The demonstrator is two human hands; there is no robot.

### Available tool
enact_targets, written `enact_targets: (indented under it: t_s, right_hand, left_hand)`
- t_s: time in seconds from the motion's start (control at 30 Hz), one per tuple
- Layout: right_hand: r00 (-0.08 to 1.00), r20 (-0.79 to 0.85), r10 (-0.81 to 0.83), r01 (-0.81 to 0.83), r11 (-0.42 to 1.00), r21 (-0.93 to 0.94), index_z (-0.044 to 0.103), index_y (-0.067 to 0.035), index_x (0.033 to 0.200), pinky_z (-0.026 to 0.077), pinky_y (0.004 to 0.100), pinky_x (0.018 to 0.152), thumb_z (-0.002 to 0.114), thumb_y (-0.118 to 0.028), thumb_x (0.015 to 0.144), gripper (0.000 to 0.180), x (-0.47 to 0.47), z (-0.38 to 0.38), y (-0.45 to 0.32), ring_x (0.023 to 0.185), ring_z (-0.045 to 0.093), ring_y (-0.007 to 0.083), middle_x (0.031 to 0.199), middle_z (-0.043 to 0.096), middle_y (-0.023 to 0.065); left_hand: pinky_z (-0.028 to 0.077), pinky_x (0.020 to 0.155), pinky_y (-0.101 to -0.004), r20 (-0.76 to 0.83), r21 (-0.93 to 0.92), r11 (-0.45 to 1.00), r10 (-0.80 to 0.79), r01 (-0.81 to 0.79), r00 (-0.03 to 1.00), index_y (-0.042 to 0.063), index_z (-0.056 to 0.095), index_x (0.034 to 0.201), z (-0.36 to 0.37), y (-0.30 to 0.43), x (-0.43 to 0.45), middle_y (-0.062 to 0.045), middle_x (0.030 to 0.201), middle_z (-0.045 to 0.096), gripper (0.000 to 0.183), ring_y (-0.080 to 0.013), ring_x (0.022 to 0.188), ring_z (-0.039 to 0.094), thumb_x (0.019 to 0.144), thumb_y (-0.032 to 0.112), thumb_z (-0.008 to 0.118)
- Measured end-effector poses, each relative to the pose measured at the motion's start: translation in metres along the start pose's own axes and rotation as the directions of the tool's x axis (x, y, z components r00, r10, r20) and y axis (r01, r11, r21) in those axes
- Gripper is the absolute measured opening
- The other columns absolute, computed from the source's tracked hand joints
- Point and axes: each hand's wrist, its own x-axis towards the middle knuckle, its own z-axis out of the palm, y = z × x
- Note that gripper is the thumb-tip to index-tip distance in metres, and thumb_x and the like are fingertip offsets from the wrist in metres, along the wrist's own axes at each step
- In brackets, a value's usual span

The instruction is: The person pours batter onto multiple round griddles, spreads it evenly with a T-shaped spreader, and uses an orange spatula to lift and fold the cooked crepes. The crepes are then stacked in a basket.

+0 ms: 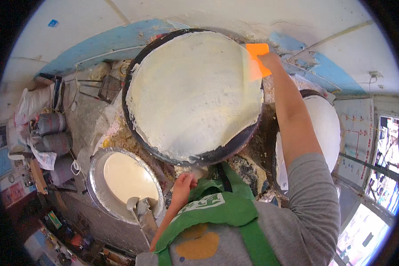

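A large round black griddle (146, 151) stands before me, covered with a thin, pale sheet of batter (193, 93). At its upper right edge my right hand (269, 60) grips an orange plastic scraper (257, 53), whose blade lies against the sheet's rim. My left hand (185, 183) is curled close to my green apron, below the griddle's near edge; whether anything is inside its fingers cannot be told. To the left of that hand stands a metal pot (94, 186) of cream-coloured batter (128, 176), with a ladle (132, 202) leaning in it.
A second round griddle bearing a white sheet (322, 123) lies to the right, partly behind my right arm. Batter crumbs cover the surface around the main griddle. Gas cylinders (51, 123) and plastic bags stand at the far left. A stained wall (239, 16) rises beyond the griddle.
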Motion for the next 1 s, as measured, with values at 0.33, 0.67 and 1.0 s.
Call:
enact_targets:
  t_s: [0.33,0.67,1.0]
  right_hand:
    - [0.979,0.083,-0.184,0.189,0.98,-0.054,0.065,-0.004,0.113,0.048,0.0445,0.09,0.065,-0.048,0.082,0.054,0.087,-0.01,-0.124,0.109,0.06,0.0322,0.117,0.063,0.0186]
    - [0.8,0.151,-0.58,0.599,0.788,-0.146,0.062,-0.009,0.12,0.045,0.053,0.091,0.067,-0.041,0.08,0.051,0.094,0.015,-0.296,0.113,0.058,0.0332,0.122,0.062,0.0131]
    - [0.427,0.357,-0.831,0.897,0.339,-0.283,0.066,-0.016,0.113,0.038,0.0613,0.088,0.071,-0.039,0.075,0.045,-0.073,0.075,-0.462,0.106,0.062,0.029,0.111,0.067,0.0066]
  left_hand:
    - [0.05,0.066,-0.027,-0.113,-0.06,0.997,-0.06,0.054,0.992,0.003,0.059,0.096,0.004,0.018,0.011,-0.005,0.08,0.062,0.02,-0.0124,0.068,0.058,0.095,0.022,0.054]
    - [0.049,0.066,-0.0252,-0.212,-0.214,0.974,-0.119,0.073,0.97,0.003,0.059,0.1,-0.004,0.015,-0.006,-0.005,0.08,0.061,0.02,-0.0113,0.069,0.057,0.095,0.022,0.056]
    - [0.049,0.068,-0.026,-0.259,-0.289,0.957,-0.082,0.004,0.962,0.001,0.059,0.103,-0.013,-0.015,-0.023,-0.005,0.082,0.062,0.023,-0.0124,0.071,0.057,0.096,0.023,0.054]
